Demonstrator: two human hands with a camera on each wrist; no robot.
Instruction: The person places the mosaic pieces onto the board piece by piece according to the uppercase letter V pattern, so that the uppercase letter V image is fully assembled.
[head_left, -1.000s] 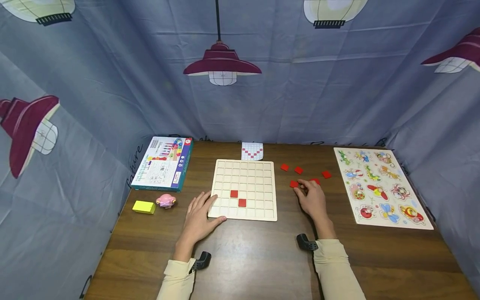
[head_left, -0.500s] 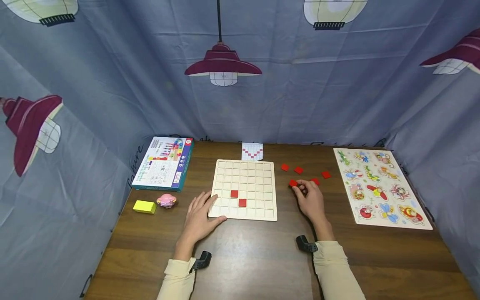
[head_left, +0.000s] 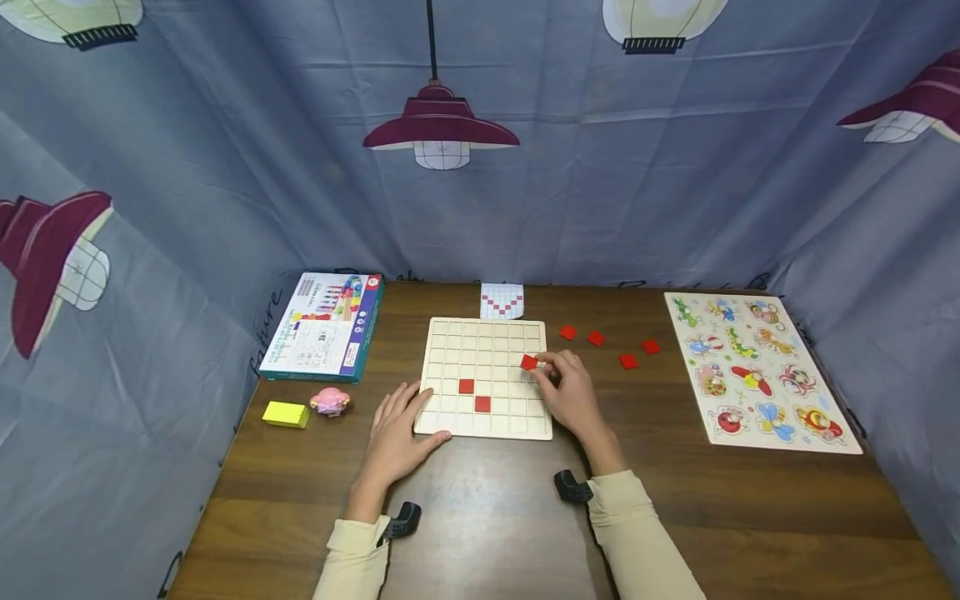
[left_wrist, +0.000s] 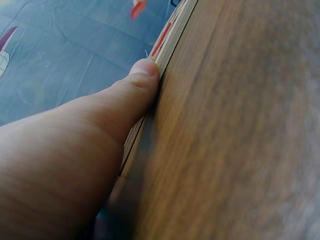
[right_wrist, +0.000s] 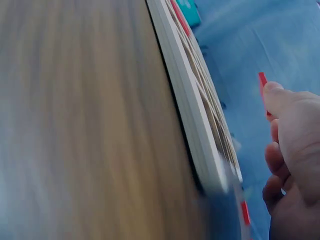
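My right hand (head_left: 572,393) pinches a red square tile (head_left: 528,362) between thumb and fingers, above the right part of a pale wooden grid board (head_left: 450,417). In the right wrist view the pinched tile (right_wrist: 263,92) is clear of the board's surface. Two red tiles lie in the grid, one (head_left: 467,386) up and left of the other (head_left: 482,404). My left hand (head_left: 397,432) rests at the board's lower left corner with fingers extended, and its thumb (left_wrist: 142,75) touches the front edge in the left wrist view.
Several loose red tiles (head_left: 596,338) lie right of the board. A pattern card (head_left: 502,301) stands behind it. To the left are a boxed game (head_left: 322,325), a pink toy figure (head_left: 330,401) and a yellow block (head_left: 286,414). An animal puzzle board (head_left: 761,371) lies at the right.
My right hand has lifted one red tile off the table and carried it left over the grid board. The left hand has stayed in place.
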